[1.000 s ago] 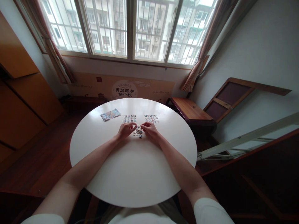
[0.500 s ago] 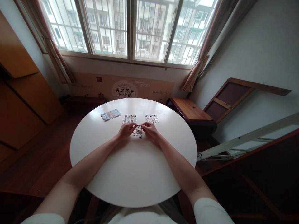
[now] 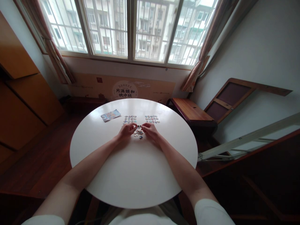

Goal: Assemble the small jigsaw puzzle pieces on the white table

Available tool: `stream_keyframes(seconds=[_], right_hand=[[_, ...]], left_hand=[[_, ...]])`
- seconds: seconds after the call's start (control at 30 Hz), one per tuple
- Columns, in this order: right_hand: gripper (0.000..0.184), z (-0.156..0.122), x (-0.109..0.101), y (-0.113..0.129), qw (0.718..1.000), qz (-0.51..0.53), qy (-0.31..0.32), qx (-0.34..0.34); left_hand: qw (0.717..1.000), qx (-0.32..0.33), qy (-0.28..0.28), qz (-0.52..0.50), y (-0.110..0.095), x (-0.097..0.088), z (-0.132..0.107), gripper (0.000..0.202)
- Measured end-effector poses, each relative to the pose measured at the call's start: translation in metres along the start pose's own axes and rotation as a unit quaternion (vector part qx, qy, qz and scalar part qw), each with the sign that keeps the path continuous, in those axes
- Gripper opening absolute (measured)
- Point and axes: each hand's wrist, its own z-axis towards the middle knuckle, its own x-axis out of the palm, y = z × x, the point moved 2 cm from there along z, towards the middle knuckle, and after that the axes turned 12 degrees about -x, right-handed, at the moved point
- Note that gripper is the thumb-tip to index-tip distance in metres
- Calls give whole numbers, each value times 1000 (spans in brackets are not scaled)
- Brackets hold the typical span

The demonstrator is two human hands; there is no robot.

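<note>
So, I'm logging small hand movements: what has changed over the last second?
The small puzzle piece between the left hand and right hand seems to have turned, showing dark where it looked pale. Both hands, the loose pile and the picture sheet stayed put.

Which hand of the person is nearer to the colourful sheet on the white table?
Left. The left hand is to the right of the colourful sheet and closer to the person, not touching it; the right hand is farther right, beyond the left.
</note>
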Motion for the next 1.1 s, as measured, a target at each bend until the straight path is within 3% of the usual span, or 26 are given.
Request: stream_keyframes(seconds=[0.8,1.1], right_hand=[[33,-1,0,4,1000,-19,8,8],[31,-2,0,5,1000,-24,1,17]], left_hand=[[999,20,-18,29,5,1,2,25],[1000,16,6,16,3,0,3,34]])
